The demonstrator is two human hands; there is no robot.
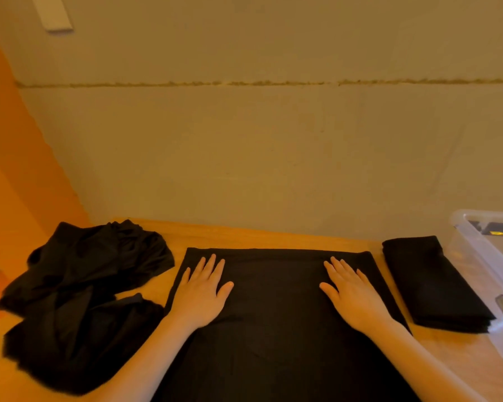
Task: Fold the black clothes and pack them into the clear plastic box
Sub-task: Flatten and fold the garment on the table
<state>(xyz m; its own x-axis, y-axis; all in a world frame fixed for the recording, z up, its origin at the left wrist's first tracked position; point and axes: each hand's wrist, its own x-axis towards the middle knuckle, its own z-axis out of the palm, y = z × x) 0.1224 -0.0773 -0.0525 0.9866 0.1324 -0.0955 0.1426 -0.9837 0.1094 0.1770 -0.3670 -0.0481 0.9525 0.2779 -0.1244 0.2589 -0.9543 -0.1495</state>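
A black garment [273,314] lies spread flat in front of me on the wooden table [244,236], its far edge straight. My left hand [202,288] rests palm down on its left part with fingers straight. My right hand [353,291] presses flat on its right part. To the right lies a folded black garment [430,282], beside the clear plastic box [476,256]. A crumpled heap of black clothes [84,285] sits at the left.
The table stands against a plain beige wall [273,140]. An orange surface [12,169] runs along the left. The box reaches past the right edge of view, with something dark inside it at the far end.
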